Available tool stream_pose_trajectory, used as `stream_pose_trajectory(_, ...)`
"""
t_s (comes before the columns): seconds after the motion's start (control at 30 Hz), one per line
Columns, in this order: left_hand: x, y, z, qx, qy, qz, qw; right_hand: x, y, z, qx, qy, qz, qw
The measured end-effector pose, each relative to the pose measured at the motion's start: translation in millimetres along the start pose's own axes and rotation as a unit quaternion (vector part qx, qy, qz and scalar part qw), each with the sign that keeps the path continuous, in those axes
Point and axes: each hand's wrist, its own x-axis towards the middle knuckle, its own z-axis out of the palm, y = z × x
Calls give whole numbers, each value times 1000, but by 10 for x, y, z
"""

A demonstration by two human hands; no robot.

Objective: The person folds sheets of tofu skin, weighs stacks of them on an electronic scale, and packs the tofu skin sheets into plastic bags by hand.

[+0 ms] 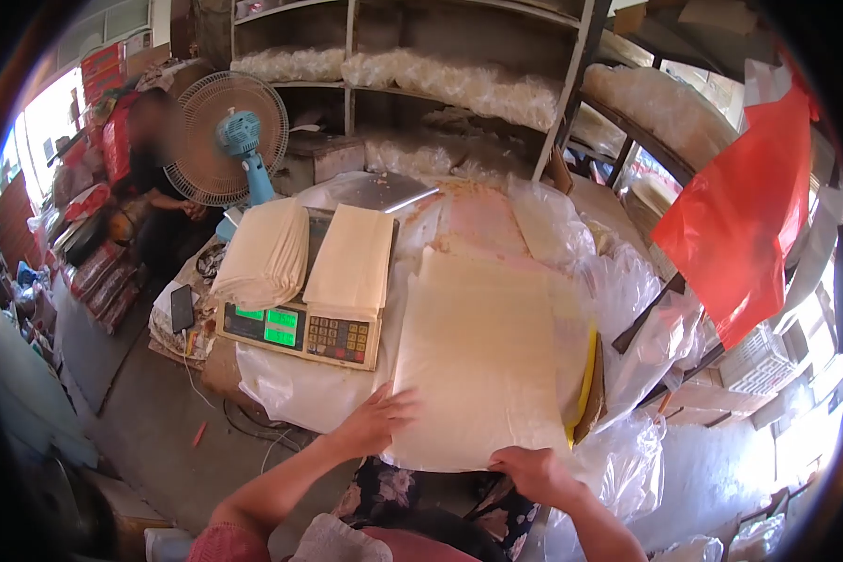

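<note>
A broad, thin cream-coloured sheet lies flat on the table in front of me, on what looks like a stack of similar sheets. My left hand is at its near left edge, fingers stretched out and slightly blurred. At the near edge, toward the right, my right hand pinches the sheet's border between thumb and fingers. Left of the sheet stands a digital scale with a lit green display. On the scale rest a thick folded bundle of cream sheets and a flatter folded bundle.
A blue fan stands behind the scale; a person sits beyond it. A phone lies at the table's left end. Clear plastic bags crowd the right side, below a hanging red plastic sheet. Shelves hold bagged goods behind.
</note>
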Motion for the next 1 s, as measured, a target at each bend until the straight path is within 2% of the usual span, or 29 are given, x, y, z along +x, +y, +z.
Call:
stream_pose_trajectory(0.03,-67,-44,83,-4,-3,2,1000,7,-76,-208,-4,-52,30,998)
stream_pose_trajectory(0.07,-132,-106,205,-139,2,-67,988,-49,32,-340,-4,-50,34,998)
stream_pose_trajectory(0.1,-151,-137,277,-270,5,-135,953,-139,178,-490,203,-82,66,974)
stream_pose_trajectory(0.13,-114,-98,215,-271,3,-132,953,-231,328,-623,401,-108,93,905)
stream_pose_trajectory(0.2,-47,28,24,-299,32,-320,899,-450,650,-744,502,-8,60,863)
stream_pose_trajectory(0.23,-71,-58,161,-312,57,-353,880,-528,766,-746,453,26,106,885)
stream_pose_trajectory(0.27,-38,-76,176,-313,57,-353,880,-612,922,-661,453,25,106,885)
stream_pose_trajectory(0.33,70,-102,155,-308,79,-380,869,-697,1292,-398,382,132,174,898)
stream_pose_trajectory(0.37,150,-97,114,-307,77,-380,869,-626,1512,-291,384,133,174,897)
stream_pose_trajectory(0.43,331,-65,18,-313,132,-445,829,-439,1725,-145,533,223,106,810)
stream_pose_trajectory(0.47,410,-90,15,-312,128,-443,831,-365,1736,-162,533,227,107,808)
stream_pose_trajectory(0.53,549,-210,52,-288,138,-473,821,-25,1629,-245,727,277,115,617)
stream_pose_trajectory(0.57,589,-322,125,-285,141,-470,823,85,1589,-218,727,277,109,618)
stream_pose_trajectory(0.63,650,-519,303,-151,127,-424,884,252,1551,-144,495,361,217,760)
stream_pose_trajectory(0.67,715,-488,304,-151,129,-421,885,294,1647,-88,493,364,214,761)
stream_pose_trajectory(0.7,806,-421,310,-92,185,-406,890,323,1807,4,306,355,295,833)
stream_pose_trajectory(0.73,864,-355,311,-33,237,-390,889,364,1812,44,105,330,367,864)
stream_pose_trajectory(0.77,893,-311,300,-34,238,-387,890,405,1764,90,-19,367,380,849)
stream_pose_trajectory(0.83,903,-231,306,107,147,-214,960,440,1855,106,-30,373,375,848)
stream_pose_trajectory(0.87,891,-200,364,107,146,-213,960,438,1883,130,-39,375,373,848)
stream_pose_trajectory(0.93,843,-134,504,98,21,-191,976,445,1834,98,-30,357,374,856)
stream_pose_trajectory(1.0,794,-103,570,93,14,-203,975,468,1660,28,-24,341,370,864)
